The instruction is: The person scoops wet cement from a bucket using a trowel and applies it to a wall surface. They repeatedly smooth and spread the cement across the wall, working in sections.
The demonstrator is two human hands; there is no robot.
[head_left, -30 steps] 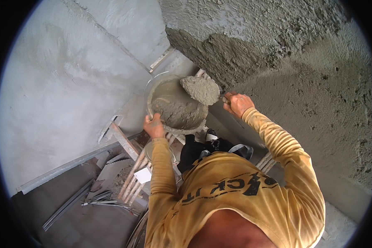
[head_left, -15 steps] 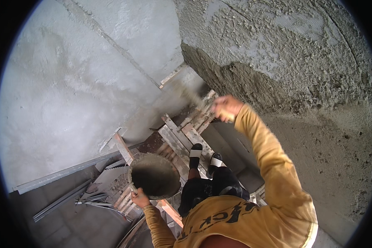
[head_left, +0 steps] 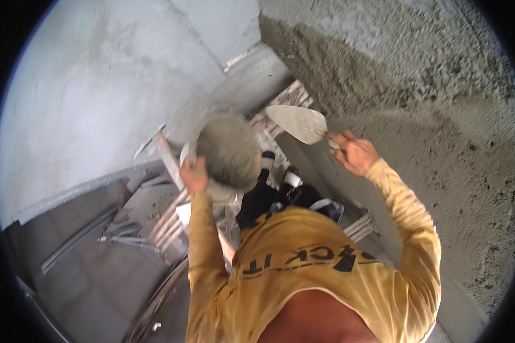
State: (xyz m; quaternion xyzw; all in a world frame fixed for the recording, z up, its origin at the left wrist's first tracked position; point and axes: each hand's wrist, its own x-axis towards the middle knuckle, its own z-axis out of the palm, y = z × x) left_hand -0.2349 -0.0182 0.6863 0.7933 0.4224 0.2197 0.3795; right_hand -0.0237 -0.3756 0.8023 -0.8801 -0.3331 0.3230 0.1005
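My left hand [head_left: 195,174] is closed on the left rim of a round bucket [head_left: 195,135], which is tilted so that I look into its mouth. Grey wet mortar [head_left: 230,151] coats or fills its inside; how deep it is I cannot tell. In my right hand [head_left: 357,153] is the handle of a pointed trowel [head_left: 298,122], fingers wrapped round it. The trowel's broad blade points left, toward the bucket but apart from it, and its face is smeared grey. Right of the trowel rises a wall [head_left: 440,154] with rough wet mortar on its upper part.
My feet stand on wooden scaffold planks [head_left: 273,128]. A smooth grey wall [head_left: 109,86] rises on the left. An upright wooden post [head_left: 169,154] stands beside the bucket. Metal strips [head_left: 77,243] lie on the floor [head_left: 91,280] below, near more timber.
The bucket has come up and forward in my left hand and tipped. My right hand has moved slightly right and down, and the trowel, blurred before, now shows plainly. My view has shifted.
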